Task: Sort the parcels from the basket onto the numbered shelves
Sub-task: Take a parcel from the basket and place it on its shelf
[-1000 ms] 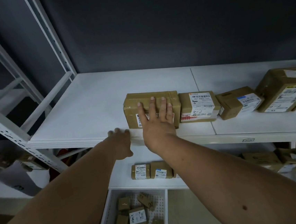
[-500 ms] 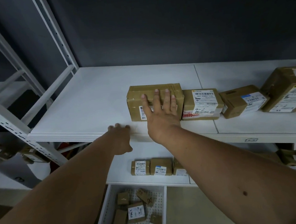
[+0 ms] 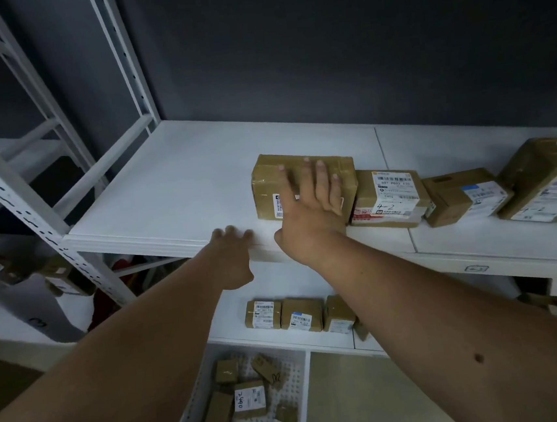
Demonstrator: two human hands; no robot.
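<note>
White shelf (image 3: pixel 172 187), parcel (image 3: pixel 267 181) under right hand (image 3: pixel 308 214)

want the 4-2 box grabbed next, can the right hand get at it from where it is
Probably yes. The right hand lies flat on the taped parcel, and the 4-2 box sits right beside that parcel with its top and front uncovered.

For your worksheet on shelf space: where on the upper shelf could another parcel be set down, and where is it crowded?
Free: the upper shelf from its left upright to the taped parcel under the right hand, and the strip behind the row. The left hand rests on the front edge. Crowded: rightward, parcels sit close together, starting with the 4-2 parcel.
</note>
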